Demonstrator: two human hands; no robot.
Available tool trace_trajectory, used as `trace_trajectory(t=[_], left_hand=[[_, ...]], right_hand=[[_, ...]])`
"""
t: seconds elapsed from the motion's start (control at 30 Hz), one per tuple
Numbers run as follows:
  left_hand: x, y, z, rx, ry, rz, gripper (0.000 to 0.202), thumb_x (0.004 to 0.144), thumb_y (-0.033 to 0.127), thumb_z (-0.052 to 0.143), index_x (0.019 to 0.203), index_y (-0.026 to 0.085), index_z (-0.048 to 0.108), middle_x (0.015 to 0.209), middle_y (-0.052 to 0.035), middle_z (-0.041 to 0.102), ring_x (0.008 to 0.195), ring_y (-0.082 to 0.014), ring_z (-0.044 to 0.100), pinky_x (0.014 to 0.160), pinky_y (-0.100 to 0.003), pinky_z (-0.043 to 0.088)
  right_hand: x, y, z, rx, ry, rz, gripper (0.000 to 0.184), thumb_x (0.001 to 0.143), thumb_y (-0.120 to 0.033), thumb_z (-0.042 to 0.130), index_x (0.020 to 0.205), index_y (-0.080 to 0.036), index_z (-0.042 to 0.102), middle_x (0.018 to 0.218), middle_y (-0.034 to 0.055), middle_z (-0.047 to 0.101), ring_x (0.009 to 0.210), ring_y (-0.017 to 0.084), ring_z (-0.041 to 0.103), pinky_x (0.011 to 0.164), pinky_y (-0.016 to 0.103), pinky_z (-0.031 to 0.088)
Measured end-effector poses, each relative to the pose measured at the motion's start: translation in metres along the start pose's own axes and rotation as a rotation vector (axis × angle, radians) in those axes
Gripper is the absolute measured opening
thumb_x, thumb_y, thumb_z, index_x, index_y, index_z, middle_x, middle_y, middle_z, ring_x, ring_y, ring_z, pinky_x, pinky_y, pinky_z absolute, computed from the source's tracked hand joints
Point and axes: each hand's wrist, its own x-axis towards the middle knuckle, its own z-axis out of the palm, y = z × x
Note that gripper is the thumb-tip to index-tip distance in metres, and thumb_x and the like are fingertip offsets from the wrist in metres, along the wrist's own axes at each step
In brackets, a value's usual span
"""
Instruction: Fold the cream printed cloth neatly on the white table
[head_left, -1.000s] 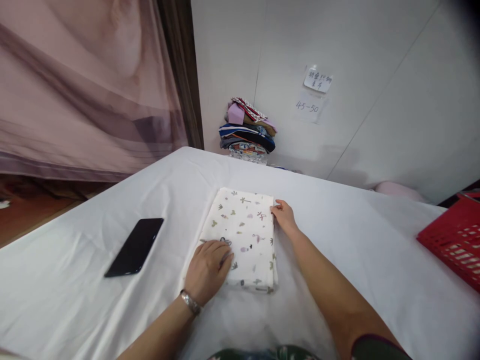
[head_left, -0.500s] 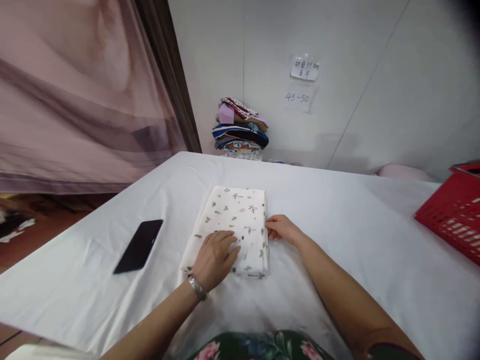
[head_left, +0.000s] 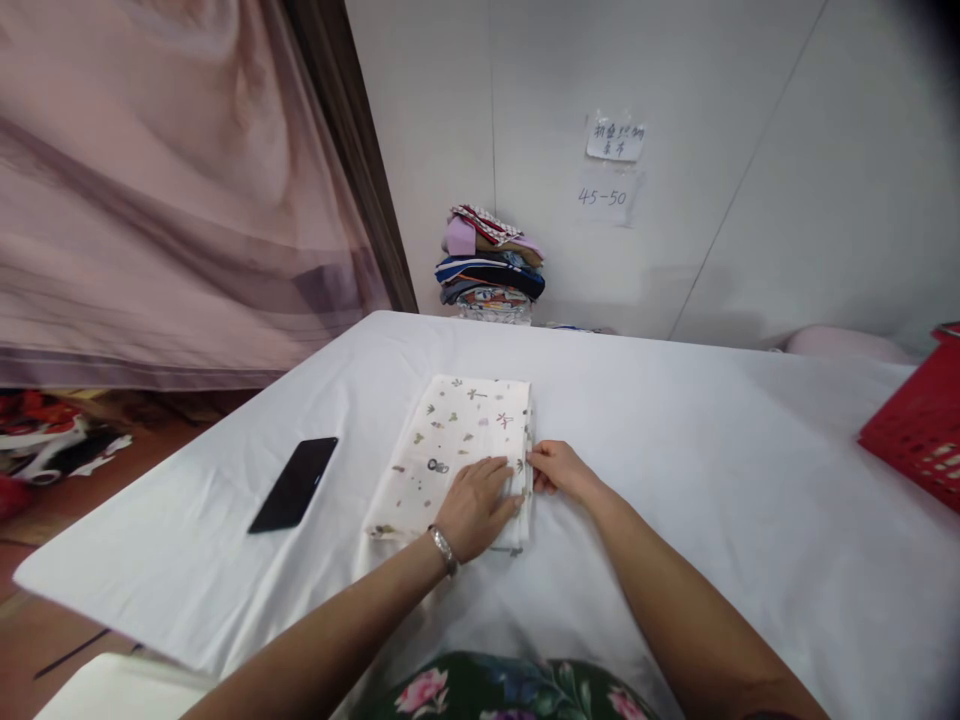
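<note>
A folded white cloth (head_left: 457, 440) printed with small plants lies on the white-covered table (head_left: 675, 450). My left hand (head_left: 476, 505), with a bracelet at the wrist, lies flat on the cloth's near right corner, fingers stretched out. My right hand (head_left: 559, 468) touches the cloth's right edge, its fingers curled and pinching the folded layers there.
A black phone (head_left: 294, 484) lies on the table left of the cloth. A stack of folded clothes (head_left: 489, 265) stands against the back wall under two paper notes (head_left: 611, 160). A red basket (head_left: 919, 425) sits at the right edge. A pink curtain (head_left: 150, 180) hangs at left.
My left hand slid right across the cloth toward its right edge. My right hand moved nearer along that edge, from the far corner to the near part. The head camera shifted slightly.
</note>
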Motion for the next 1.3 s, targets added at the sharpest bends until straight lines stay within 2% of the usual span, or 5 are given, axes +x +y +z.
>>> trace_trajectory(t=[0.33,0.53,0.7,1.07,1.3], left_hand=[[0.012,0.011,0.002,0.039,-0.016,-0.024,0.022,0.08,0.038,0.054,0.09,0.019,0.059,0.092,-0.0062,0.059,0.088,-0.022,0.053,0.075,-0.037,0.043],[0.024,-0.036,-0.034,0.004,-0.022,-0.123,0.03,0.084,0.043,0.046,0.089,0.018,0.061,0.096,-0.0062,0.063,0.092,-0.0197,0.056,0.082,-0.033,0.043],[0.032,-0.09,-0.056,0.182,-0.016,-0.336,0.041,0.084,0.044,0.044,0.111,0.016,0.055,0.127,-0.0116,0.05,0.119,-0.025,0.043,0.097,-0.039,0.035],[0.027,-0.129,-0.032,0.055,-0.151,-0.454,0.056,0.082,0.051,0.04,0.129,0.02,0.042,0.144,-0.0095,0.028,0.133,-0.0256,0.022,0.104,-0.041,0.026],[0.073,-0.142,-0.036,0.164,-0.073,-0.344,0.061,0.084,0.055,0.034,0.133,0.018,0.037,0.148,-0.0084,0.02,0.136,-0.0253,0.013,0.108,-0.047,0.016]], right_hand=[[-0.004,-0.003,0.001,0.011,0.049,-0.041,0.014,0.071,-0.028,0.06,0.064,-0.017,0.054,0.045,-0.0027,0.055,0.042,0.011,0.051,0.034,0.018,0.033],[0.008,-0.016,-0.002,0.093,0.091,-0.013,0.026,0.076,-0.033,0.057,0.094,-0.014,0.06,0.066,0.0029,0.064,0.054,0.013,0.059,0.048,0.023,0.047],[0.039,-0.035,-0.005,0.087,0.202,-0.027,0.068,0.073,-0.032,0.062,0.133,-0.013,0.034,0.095,0.0103,0.066,0.072,0.017,0.063,0.06,0.028,0.052],[0.083,-0.047,-0.002,-0.271,0.363,-0.116,0.07,0.07,-0.022,0.051,0.136,-0.017,0.031,0.096,0.0065,0.065,0.078,0.018,0.063,0.068,0.025,0.048],[0.088,-0.046,0.001,-0.576,0.424,-0.099,0.072,0.072,-0.021,0.046,0.14,-0.015,0.024,0.127,0.0122,0.051,0.113,0.025,0.049,0.096,0.035,0.035]])
